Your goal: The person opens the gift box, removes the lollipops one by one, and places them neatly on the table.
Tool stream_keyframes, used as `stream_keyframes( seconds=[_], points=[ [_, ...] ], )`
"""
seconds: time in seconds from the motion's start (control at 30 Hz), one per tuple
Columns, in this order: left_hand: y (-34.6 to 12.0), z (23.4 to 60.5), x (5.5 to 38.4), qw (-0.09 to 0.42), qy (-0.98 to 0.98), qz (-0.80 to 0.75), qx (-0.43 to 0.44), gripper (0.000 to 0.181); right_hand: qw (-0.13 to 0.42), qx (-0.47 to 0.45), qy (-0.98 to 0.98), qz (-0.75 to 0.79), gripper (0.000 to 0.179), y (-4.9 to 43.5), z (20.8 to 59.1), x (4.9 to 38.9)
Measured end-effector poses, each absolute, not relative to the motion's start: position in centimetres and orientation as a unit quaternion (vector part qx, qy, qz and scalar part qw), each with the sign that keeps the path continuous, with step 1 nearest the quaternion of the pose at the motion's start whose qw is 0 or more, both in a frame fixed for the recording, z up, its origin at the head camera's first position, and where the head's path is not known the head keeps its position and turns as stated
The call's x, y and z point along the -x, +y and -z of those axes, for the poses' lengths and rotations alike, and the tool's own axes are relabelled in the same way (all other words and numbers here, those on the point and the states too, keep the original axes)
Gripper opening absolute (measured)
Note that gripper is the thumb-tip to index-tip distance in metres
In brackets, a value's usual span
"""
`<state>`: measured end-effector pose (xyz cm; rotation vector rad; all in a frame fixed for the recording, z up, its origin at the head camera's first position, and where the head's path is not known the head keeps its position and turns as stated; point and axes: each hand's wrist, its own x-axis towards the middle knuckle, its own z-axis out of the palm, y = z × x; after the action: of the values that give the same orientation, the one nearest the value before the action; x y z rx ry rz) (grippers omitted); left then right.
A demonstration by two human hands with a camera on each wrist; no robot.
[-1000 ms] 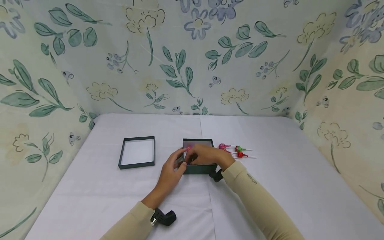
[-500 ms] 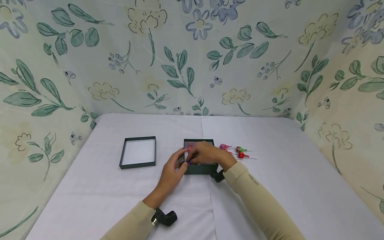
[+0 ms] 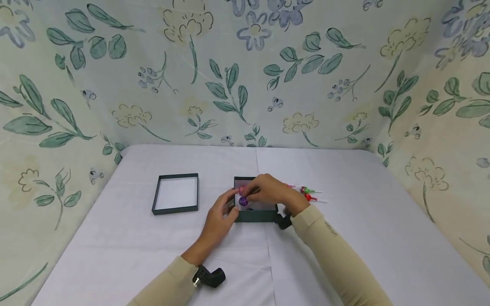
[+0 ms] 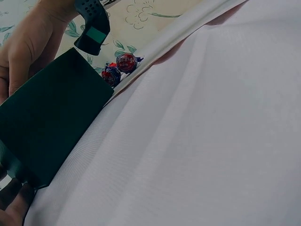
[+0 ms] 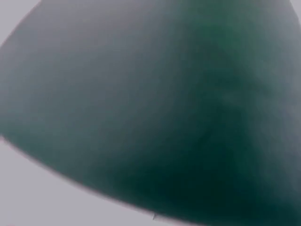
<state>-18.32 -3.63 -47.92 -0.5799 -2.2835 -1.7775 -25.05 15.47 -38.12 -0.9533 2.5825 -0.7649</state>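
A dark green box [image 3: 255, 216] stands on the white tabletop, its light interior facing up. My left hand [image 3: 217, 219] holds it at the left wall, thumb by the front corner and forefinger at the top edge. Inside, near that forefinger, lies a pink-wrapped lollipop [image 3: 242, 190]. My right hand [image 3: 269, 190] reaches in from the right and pinches a purple-wrapped lollipop [image 3: 243, 201]; its stick is hidden. In the left wrist view, the box's outer wall [image 4: 56, 117] covers most of my fingers. The right wrist view is filled by a blurred green box surface [image 5: 202, 132].
The shallow dark-rimmed lid [image 3: 175, 210] lies left of the box. Right of it are several lollipops, among them a green one [image 3: 304, 189] and a red one [image 3: 308, 197], partly behind my right arm. A floral cloth [image 3: 245, 85] hangs around the table.
My right hand has risen slightly inside the box and shifted right, bringing the purple lollipop into plain sight. The left hand stays at the box's left wall.
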Motion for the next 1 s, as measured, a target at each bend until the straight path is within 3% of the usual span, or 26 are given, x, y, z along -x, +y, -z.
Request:
stream_keyframes(
  seconds=[0.63, 1.0],
  points=[
    [-3.5, 47.5, 18.4, 0.1, -0.786, 0.584, 0.176, 0.048, 0.084, 0.241, 0.922, 0.291, 0.014, 21.5, 35.1, 23.2],
    [-3.3, 47.2, 18.1, 0.09, -0.789, 0.586, 0.163, 0.047, 0.059, 0.191, 0.929, 0.312, 0.016, 25.5, 35.2, 21.5]
  ],
)
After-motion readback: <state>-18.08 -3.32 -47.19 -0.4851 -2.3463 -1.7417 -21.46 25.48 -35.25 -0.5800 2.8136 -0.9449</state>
